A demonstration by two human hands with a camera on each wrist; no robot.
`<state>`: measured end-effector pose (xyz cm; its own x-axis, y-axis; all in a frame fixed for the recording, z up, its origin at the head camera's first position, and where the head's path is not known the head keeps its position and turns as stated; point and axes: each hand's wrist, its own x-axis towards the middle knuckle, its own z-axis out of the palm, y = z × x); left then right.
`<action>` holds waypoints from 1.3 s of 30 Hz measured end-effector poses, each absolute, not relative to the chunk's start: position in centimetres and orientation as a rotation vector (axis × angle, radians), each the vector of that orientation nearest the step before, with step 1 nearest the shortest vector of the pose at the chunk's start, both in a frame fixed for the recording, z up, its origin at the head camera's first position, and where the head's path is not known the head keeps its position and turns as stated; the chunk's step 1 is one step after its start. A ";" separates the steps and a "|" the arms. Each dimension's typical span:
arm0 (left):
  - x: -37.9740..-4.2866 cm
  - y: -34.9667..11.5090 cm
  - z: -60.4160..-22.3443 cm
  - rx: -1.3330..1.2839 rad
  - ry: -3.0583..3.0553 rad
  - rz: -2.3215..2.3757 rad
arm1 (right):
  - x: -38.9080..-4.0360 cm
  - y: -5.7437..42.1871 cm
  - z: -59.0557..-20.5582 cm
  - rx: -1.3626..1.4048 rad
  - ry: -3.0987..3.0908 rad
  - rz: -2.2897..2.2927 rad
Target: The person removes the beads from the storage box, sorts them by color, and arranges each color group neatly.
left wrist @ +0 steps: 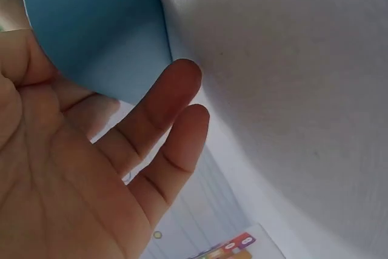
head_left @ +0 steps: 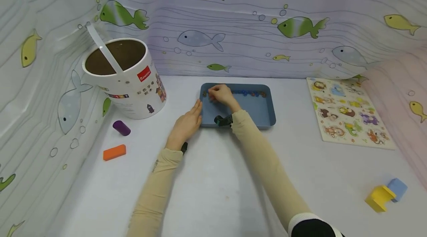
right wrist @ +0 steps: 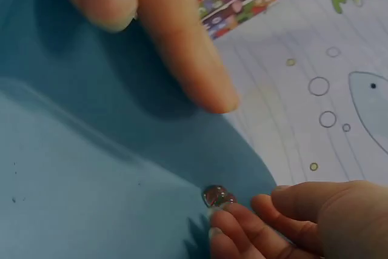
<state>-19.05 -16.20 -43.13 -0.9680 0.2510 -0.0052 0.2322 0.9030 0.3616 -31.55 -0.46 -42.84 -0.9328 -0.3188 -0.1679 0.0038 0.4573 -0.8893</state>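
Note:
My left hand (head_left: 185,127) rests with straight fingers against the left wall of a blue-grey tray (head_left: 240,112). In the left wrist view its palm (left wrist: 60,168) faces the camera, beside the tray's outer side. My right hand (head_left: 221,94) reaches into the tray's back left corner, fingers bunched together. Its fingertips (right wrist: 227,219) pinch at a small reddish, glassy bead (right wrist: 213,195) there; the fingers partly cover it. Left-hand fingers hang over the tray wall at the top of that view. A row of small blue and brown beads (head_left: 248,92) runs along the tray's back side.
A white bucket (head_left: 133,99) with a handle stands at the back left, near a purple cylinder (head_left: 121,128) and an orange block (head_left: 115,152). To the right lies an animal-picture board (head_left: 350,112). Yellow (head_left: 379,198) and blue (head_left: 397,188) blocks sit at the front right.

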 end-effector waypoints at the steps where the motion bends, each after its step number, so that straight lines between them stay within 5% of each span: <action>1: -19.0 -16.2 -43.2 0.382 3.010 0.572 | -31.6 -0.6 -43.0 -0.256 2.380 -1.485; 22: -18.5 -16.3 -43.1 0.411 3.067 0.492 | -31.6 -2.3 -43.8 -0.525 2.564 -1.042; 31: -19.1 -17.3 -43.2 0.468 2.944 0.647 | -31.3 -0.7 -43.3 -0.483 2.386 -1.265; 39: -19.1 -17.4 -43.0 0.434 2.890 0.688 | -27.1 1.2 -41.6 -0.573 2.207 -1.499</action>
<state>-19.12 -17.43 -43.05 -0.9487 0.3088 -0.0673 0.2454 0.8539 0.4590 -27.13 1.16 -41.63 -0.8316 -0.5457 -0.1036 -0.1050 0.3376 -0.9354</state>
